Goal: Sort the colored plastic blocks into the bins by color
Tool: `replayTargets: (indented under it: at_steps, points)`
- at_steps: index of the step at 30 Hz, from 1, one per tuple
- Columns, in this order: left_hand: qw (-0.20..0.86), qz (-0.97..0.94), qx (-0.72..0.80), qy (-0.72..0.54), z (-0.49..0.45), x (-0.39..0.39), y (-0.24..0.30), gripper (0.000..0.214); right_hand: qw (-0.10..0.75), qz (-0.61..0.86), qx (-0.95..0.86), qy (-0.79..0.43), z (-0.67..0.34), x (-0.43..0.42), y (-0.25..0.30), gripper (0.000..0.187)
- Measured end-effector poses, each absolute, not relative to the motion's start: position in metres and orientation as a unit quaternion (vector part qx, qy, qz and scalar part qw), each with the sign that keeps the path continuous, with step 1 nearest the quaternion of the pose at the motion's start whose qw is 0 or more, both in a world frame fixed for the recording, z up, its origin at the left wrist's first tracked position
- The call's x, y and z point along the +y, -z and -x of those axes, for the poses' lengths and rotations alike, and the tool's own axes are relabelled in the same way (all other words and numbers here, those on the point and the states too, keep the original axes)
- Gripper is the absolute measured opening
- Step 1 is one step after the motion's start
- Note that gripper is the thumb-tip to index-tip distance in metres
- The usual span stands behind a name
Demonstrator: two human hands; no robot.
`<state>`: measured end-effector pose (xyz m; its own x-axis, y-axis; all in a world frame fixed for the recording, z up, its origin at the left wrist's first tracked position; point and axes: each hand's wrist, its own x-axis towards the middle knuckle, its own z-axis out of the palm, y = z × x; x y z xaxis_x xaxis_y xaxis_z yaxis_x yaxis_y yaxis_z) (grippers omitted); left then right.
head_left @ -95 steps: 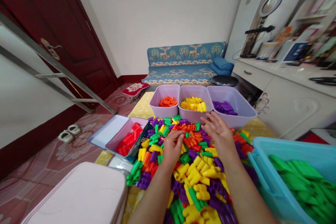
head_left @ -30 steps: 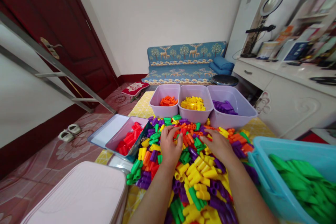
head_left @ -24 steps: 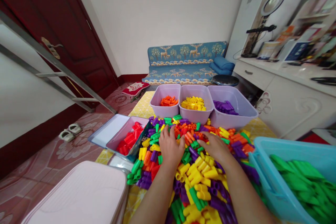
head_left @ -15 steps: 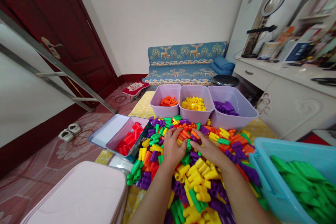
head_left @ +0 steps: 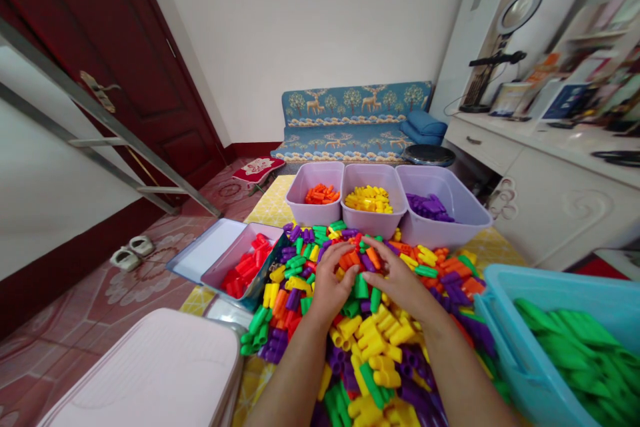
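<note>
My left hand (head_left: pixel 329 285) rests over a heap of coloured plastic toy blocks (head_left: pixel 373 333), its fingers curved and its thumb apart. Orange blocks (head_left: pixel 350 259) lie between its fingers and thumb, and it seems to touch them. Facing it is my right hand (head_left: pixel 399 280), with thumb and fingers spread around another orange block (head_left: pixel 373 257); whether it touches that block I cannot tell. Below the thumbs sit green blocks (head_left: pixel 361 287). Yellow, purple, green and red pieces surround both hands.
Behind the heap stand three lilac bins holding orange (head_left: pixel 315 215), yellow (head_left: pixel 373 220) and purple (head_left: pixel 440 233) blocks. A tin (head_left: pixel 280 267) of red blocks is at left, near a pale pink lid (head_left: pixel 150 367). A blue tub (head_left: pixel 520 347) with green blocks stands at right.
My right hand has shifted slightly, its fingers reaching a little farther back and left. Green and purple blocks between the hands have moved. My left hand stays nearly in place.
</note>
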<state>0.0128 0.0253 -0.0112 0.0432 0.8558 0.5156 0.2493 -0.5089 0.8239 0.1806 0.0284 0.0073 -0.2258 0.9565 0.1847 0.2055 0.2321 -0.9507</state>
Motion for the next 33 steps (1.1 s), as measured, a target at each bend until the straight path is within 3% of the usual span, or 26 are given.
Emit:
replayTargets:
  at_steps: [8, 13, 20, 26, 33]
  points:
    - [0.292, -0.590, 0.488, -0.573, -0.013, 0.026, 0.016, 0.031, 0.374, 0.481, -0.683, -0.402, -0.178, 0.028, -0.013, 0.049]
    - [0.297, -0.581, 0.507, -0.564, -0.012, 0.026, 0.014, 0.033, 0.346, 0.488, -0.698, -0.394, -0.175, 0.026, -0.006, 0.050]
    - [0.338, -0.562, 0.463, -0.596, -0.013, 0.029, 0.024, 0.041, 0.349, 0.524, -0.673, -0.389, -0.177, 0.027, -0.007, 0.053]
    - [0.383, -0.553, 0.422, -0.608, -0.016, 0.028, 0.021, 0.040, 0.375, 0.513, -0.671, -0.381, -0.173, 0.029, -0.009, 0.037]
    - [0.435, -0.578, 0.387, -0.572, -0.018, 0.022, 0.014, 0.042, 0.412, 0.524, -0.666, -0.336, -0.167, 0.029, -0.009, 0.033]
